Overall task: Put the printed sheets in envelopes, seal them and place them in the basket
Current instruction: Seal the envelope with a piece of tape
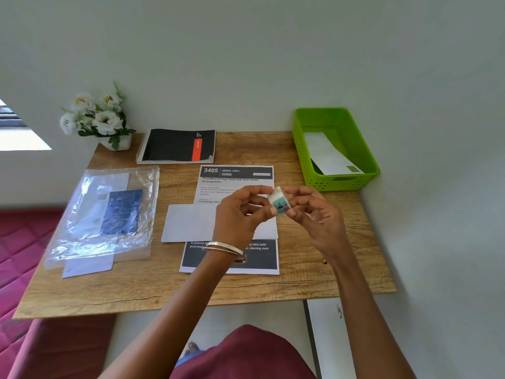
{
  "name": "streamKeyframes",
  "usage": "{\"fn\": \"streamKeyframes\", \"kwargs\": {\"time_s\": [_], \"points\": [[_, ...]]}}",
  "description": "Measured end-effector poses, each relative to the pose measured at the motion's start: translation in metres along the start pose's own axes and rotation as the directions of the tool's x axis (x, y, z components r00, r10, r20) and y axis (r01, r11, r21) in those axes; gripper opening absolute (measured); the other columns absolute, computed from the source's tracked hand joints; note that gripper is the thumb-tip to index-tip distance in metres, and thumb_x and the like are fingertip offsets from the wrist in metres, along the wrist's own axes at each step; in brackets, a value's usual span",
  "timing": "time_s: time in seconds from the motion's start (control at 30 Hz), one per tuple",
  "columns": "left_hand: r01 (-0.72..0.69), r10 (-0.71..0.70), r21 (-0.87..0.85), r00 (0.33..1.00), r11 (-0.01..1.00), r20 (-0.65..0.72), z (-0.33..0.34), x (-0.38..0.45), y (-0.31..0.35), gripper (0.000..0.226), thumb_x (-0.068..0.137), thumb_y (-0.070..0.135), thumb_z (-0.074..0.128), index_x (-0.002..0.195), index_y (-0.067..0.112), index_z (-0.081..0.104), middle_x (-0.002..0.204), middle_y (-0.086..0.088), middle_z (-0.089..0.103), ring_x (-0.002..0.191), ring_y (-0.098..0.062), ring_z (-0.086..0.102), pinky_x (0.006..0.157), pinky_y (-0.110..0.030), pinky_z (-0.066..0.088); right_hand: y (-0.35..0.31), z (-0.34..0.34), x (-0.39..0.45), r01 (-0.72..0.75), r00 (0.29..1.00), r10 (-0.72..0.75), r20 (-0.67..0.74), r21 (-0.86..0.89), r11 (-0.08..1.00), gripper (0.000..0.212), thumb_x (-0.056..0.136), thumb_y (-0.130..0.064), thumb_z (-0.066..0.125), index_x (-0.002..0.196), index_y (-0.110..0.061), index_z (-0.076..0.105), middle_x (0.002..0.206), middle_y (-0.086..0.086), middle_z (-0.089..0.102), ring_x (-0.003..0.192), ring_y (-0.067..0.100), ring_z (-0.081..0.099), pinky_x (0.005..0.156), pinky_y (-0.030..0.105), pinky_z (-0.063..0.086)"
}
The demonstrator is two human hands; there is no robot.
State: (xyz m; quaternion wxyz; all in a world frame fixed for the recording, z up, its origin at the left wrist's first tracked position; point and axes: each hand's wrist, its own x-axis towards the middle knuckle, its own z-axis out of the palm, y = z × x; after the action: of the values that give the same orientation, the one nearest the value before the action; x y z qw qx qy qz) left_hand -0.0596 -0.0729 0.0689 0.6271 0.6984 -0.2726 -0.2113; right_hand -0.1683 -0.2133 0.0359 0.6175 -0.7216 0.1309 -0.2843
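While an envelope (191, 222) waits on a printed sheet (235, 181), both hands pinch a tape roll (278, 205): left hand (240, 212) fingers curled at its 9 o'clock, right hand (311, 212) at 3, apparently seeking the tape's end. One sealed envelope (328, 154) already lies in the basket (300, 149) at 1 o'clock

You see a lime-green perforated plastic basket (335, 149), a black spiral notebook (177, 145) with an orange-red stripe, and a small white tape roll (278, 201) patterned in teal and red.

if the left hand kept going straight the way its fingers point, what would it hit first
The tape roll, which the left hand already pinches; just beyond it are the right hand's fingers.
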Motion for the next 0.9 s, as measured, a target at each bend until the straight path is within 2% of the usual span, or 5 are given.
{"fn": "streamKeyframes", "kwargs": {"time_s": [0.23,0.43,0.5,0.73,0.9], "points": [[0.013,-0.014,-0.018,0.998,1.0,-0.064,-0.015,0.006,0.006,0.026,0.078,0.008,0.072,0.103,0.015,0.069,0.089,-0.002,0.073,0.079,-0.014,0.07,0.069,-0.032,0.059,-0.005,0.006,0.003,0.024,0.999,-0.025,0.03,0.037,0.999,0.016,0.081,-0.003,0.069,0.089,-0.017,0.072,0.116,-0.007,0.061,0.115,0.019,0.055,0.084,0.037,0.055],[-0.234,0.273,0.353,0.96,0.906,-0.064,-0.017,0.007,0.005,0.023,0.076,0.03,0.073,0.098,0.026,0.073,0.092,0.007,0.066,0.08,-0.004,0.06,0.064,-0.013,0.051,-0.007,0.009,0.008,0.132,0.991,-0.126,0.042,-0.201,0.971,0.016,0.08,-0.017,0.07,0.092,-0.027,0.07,0.116,-0.014,0.062,0.114,0.027,0.053,0.096,0.033,0.042],[-0.297,0.345,0.419,0.938,0.858,-0.043,-0.02,0.01,0.003,0.025,0.076,0.033,0.073,0.099,0.025,0.073,0.093,0.006,0.064,0.085,-0.003,0.057,0.067,-0.017,0.05,-0.01,0.01,0.009,0.164,0.986,-0.156,0.05,-0.274,0.948,0.02,0.08,-0.012,0.069,0.092,-0.027,0.068,0.114,-0.013,0.063,0.112,0.026,0.052,0.094,0.02,0.036],[-0.466,0.566,0.607,0.824,0.644,0.032,-0.022,0.011,-0.005,0.024,0.081,0.03,0.066,0.096,0.013,0.074,0.087,-0.003,0.071,0.078,-0.017,0.063,0.062,-0.036,0.053,-0.013,0.014,0.013,0.196,0.978,-0.157,0.134,-0.362,0.911,0.014,0.082,-0.011,0.067,0.093,-0.019,0.069,0.099,-0.014,0.067,0.101,0.019,0.053,0.087,0.02,0.039],[-0.448,0.552,0.614,0.833,0.65,0.024,-0.024,0.011,-0.009,0.015,0.08,0.023,0.069,0.087,0.011,0.075,0.08,-0.002,0.073,0.071,-0.017,0.064,0.06,-0.039,0.053,-0.015,0.014,0.014,0.213,0.973,-0.156,0.169,-0.412,0.886,0.016,0.08,-0.012,0.068,0.094,-0.019,0.071,0.098,-0.017,0.067,0.096,0.018,0.052,0.084,0.018,0.039]]}}
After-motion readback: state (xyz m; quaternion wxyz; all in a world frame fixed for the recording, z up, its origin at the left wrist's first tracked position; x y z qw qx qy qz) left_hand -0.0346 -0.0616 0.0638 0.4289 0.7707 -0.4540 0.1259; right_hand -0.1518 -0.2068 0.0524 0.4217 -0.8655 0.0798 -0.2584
